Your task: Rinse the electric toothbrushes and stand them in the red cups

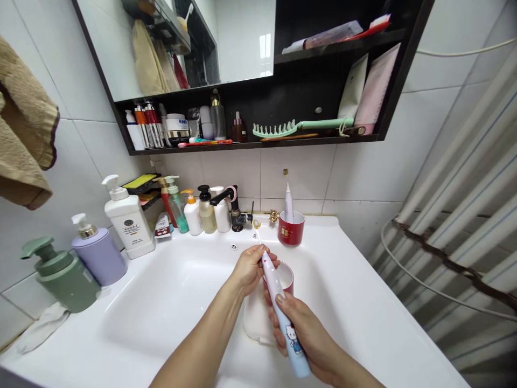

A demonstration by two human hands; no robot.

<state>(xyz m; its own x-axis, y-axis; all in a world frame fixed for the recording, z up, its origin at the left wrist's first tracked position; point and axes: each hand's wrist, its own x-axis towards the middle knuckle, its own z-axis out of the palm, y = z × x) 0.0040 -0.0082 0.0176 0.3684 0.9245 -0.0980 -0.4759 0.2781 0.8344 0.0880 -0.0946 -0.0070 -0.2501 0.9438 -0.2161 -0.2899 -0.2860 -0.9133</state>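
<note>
Above the sink I hold an electric toothbrush (278,291) with a pale pink and blue handle and a cartoon cat on it. My right hand (301,320) wraps around the handle's lower part. At its upper end, my left hand (252,267) pinches the neck below the brush head (256,225). Partly hidden behind the hands, a red cup (286,274) sits in the basin on a whitish, flat-looking piece (258,318). Another red cup (291,231) stands on the sink's back ledge, holding a second pale toothbrush handle (288,205).
The white sink (161,302) has a black faucet (234,207) at its back. Several pump bottles (131,226) line the left and rear ledge. Overhead, a dark mirror cabinet (250,145) carries a green hairbrush (307,125). White radiator pipes (456,215) stand at right.
</note>
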